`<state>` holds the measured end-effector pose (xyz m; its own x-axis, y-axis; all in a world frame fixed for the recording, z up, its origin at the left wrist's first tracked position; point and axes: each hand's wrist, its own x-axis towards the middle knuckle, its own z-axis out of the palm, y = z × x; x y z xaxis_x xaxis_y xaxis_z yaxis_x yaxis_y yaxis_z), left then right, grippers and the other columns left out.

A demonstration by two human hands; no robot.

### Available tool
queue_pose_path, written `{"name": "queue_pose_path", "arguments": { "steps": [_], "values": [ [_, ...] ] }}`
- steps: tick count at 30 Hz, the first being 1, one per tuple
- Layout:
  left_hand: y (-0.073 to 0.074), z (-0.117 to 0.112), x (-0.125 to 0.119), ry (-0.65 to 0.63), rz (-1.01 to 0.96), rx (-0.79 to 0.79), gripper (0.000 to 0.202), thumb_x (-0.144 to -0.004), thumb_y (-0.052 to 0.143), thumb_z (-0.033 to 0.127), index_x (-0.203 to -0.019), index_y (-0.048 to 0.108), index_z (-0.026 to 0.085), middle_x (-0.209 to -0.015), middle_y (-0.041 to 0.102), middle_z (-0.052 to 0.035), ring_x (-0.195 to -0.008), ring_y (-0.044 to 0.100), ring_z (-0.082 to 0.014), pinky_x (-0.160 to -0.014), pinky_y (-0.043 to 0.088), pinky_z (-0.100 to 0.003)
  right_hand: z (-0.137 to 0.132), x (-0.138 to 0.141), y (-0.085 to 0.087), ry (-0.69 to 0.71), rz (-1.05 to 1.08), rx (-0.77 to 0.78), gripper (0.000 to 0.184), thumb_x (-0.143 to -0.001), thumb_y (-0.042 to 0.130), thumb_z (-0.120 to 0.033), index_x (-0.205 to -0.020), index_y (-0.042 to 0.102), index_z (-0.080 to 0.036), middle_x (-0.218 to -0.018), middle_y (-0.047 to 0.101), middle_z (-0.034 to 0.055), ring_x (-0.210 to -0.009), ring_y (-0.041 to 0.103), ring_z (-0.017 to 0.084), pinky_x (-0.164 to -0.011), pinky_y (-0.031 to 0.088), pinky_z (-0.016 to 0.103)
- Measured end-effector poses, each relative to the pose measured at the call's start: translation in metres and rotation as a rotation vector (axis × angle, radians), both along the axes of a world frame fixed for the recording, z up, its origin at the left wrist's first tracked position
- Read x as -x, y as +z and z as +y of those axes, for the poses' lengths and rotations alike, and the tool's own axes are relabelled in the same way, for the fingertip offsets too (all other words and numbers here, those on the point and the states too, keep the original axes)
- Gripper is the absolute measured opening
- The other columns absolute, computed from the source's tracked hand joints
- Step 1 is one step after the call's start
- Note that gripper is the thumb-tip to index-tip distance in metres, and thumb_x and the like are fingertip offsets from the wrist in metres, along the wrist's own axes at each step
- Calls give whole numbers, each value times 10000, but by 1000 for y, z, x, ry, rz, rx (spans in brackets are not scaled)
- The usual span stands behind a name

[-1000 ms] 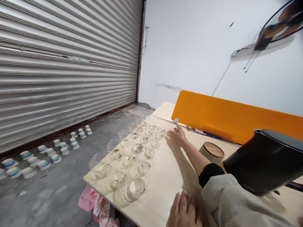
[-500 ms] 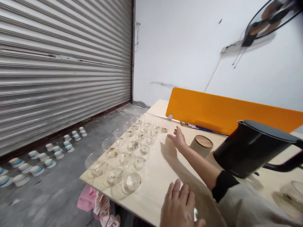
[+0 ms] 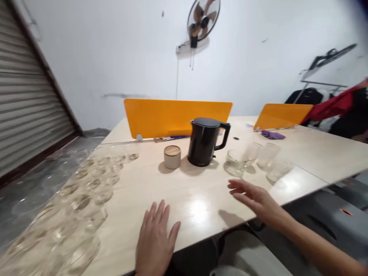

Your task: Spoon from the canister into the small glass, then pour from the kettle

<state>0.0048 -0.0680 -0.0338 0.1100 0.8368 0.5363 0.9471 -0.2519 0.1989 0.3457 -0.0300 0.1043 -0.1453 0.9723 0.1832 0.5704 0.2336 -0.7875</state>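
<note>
The glass bowl (image 3: 235, 161) stands just beyond the right hand (image 3: 254, 197), open and empty; the left hand (image 3: 156, 239) lies flat.

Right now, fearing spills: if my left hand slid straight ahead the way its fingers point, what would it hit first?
Probably the jar, across bare table; the left hand lies flat, the kettle sits right of that line.

Black kettle (image 3: 205, 142) set just right of lidded canister (image 3: 172, 156), apart. Orange divider (image 3: 175, 117) stood behind both; second divider (image 3: 280, 115) seen farther right, purple cloth (image 3: 272, 134) laid before it. Fan (image 3: 202, 17) mounted on wall (image 3: 115, 57). Shutter (image 3: 25, 107) seen at left.
</note>
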Motion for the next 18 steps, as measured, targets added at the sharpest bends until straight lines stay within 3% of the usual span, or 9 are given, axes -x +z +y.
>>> {"name": "queue_pose_path", "arguments": {
  "steps": [4,6,9,12,18],
  "values": [
    [-10,1,5,-11,44,-26,521,-1010,490,484,-1342,693,138,-1493,626,-129,-1426,526,-385,-1159,455,-597,-14,-108,25,-478,-145,-187,489,-864,658,-648,-1136,727,-248,-1019,796,94,-917,751,306,-820,580,439],
    [-12,1,7,-11,60,-11,542,-1007,480,493,-1358,683,133,-1495,624,-129,-1436,515,-387,-1172,440,-596,-10,-153,35,-637,-304,-273,465,-868,621,-645,-1080,735,-247,-955,791,90,-895,744,322,-839,555,456],
    [-12,1,9,-9,75,25,556,-1010,465,495,-1386,662,137,-1507,614,-124,-1454,500,-380,-1184,432,-590,11,-202,40,-679,-596,-289,382,-917,553,-580,-960,757,-261,-1018,782,120,-956,720,377,-853,528,492],
    [-11,1,11,-13,91,49,566,-1009,461,497,-1398,650,132,-1514,606,-128,-1460,495,-381,-1178,441,-588,41,-232,36,-635,-698,-256,317,-930,534,-473,-953,775,-269,-1146,764,130,-1024,707,380,-895,524,498],
    [-15,0,18,-37,135,18,485,-994,480,441,-1370,675,205,-1506,621,-86,-1460,503,-363,-1176,451,-578,104,-255,39,-712,-646,-249,466,-925,524,-445,-1284,728,-228,-1295,736,136,-1120,691,342,-968,527,478]
  ]
}}
